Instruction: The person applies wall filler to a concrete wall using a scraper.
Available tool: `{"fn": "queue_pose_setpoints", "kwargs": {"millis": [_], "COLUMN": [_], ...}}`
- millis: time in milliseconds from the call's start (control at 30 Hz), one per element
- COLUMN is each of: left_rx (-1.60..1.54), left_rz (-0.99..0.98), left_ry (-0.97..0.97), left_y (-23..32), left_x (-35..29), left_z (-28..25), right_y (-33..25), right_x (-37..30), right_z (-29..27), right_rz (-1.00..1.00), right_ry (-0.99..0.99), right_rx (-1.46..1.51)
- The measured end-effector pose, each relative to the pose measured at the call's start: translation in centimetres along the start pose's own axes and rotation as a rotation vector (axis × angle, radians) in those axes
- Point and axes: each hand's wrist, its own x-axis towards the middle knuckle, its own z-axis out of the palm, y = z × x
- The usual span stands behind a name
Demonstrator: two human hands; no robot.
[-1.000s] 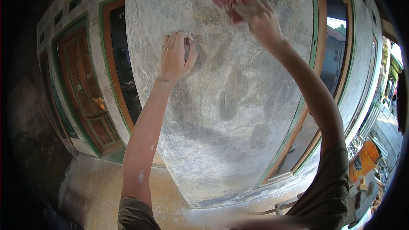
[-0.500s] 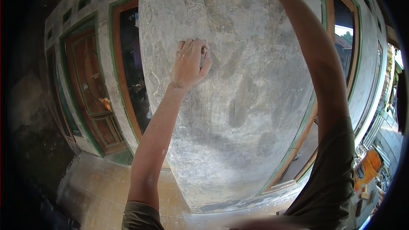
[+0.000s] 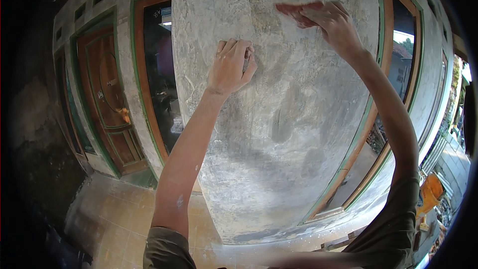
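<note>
A grey plastered wall [image 3: 294, 119], patchy and rough with pale and dark smears, stands in front of me. High on it, my right hand [image 3: 339, 27] grips a reddish-brown sheet of sandpaper [image 3: 295, 12]. The sheet lies against the plaster, sticking out to the left of the fingers. Lower and to the left, my left hand [image 3: 230, 69] rests at the wall with its fingers curled in. Whatever lies inside those fingers, if anything, is hidden. Whitish dust marks show on the left forearm.
Left of the wall are a tall window [image 3: 158, 69] and a carved wooden door [image 3: 110, 99], both with green-edged frames. Another framed window [image 3: 401, 45] borders the right. Yellowish floor tiles [image 3: 119, 214] lie below. An orange container [image 3: 430, 192] stands at the lower right among clutter.
My right hand has come down from beyond the top edge, bringing the sandpaper into view. The left hand keeps its curled pose at the wall. The view has shifted slightly.
</note>
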Motion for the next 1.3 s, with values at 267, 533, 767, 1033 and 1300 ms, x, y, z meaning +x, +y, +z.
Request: {"fn": "queue_pose_setpoints", "kwargs": {"millis": [267,533,767,1033,1300], "left_rx": [-0.023,-0.055,-0.080,-0.102,-0.105], "left_rz": [0.068,0.080,0.070,0.100,0.107], "left_ry": [-0.003,0.007,0.003,0.004,0.035], "left_y": [-0.5,-1.2,-2.8,-2.9,0.0], "left_x": [-0.4,-0.7,-1.5,-1.8,-0.7], "left_z": [0.3,1.0,2.3,4.1,5.2], "right_y": [8.0,7.9,12.4,9.1,7.0], "right_x": [7.1,12.3,15.7,9.4,1.4], "right_z": [0.9,2.9,6.6,6.8,1.2], "right_rz": [0.171,0.384,0.459,0.131,0.202], "right_ry": [-0.257,-0.413,-0.154,0.029,-0.268], "right_rx": [0.149,0.273,0.183,-0.116,0.061]}}
